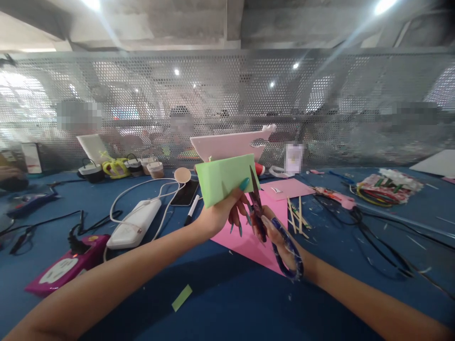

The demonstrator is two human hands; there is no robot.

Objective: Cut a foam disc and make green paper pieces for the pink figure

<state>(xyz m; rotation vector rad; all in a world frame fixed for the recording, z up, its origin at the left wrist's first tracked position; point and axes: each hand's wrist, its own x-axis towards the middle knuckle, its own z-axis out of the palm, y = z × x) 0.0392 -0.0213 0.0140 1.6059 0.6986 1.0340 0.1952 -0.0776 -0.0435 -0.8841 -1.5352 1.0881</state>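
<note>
Green paper and scissors, held above a blue table.
The left hand pinched the green paper; the right hand was closed around the scissors, blades at the paper's right edge. Beneath lay a pink sheet; nearer, a green strip; left, a purple socket block; right, thin sticks. Behind stood a perforated screen under a grey ceiling.
</note>
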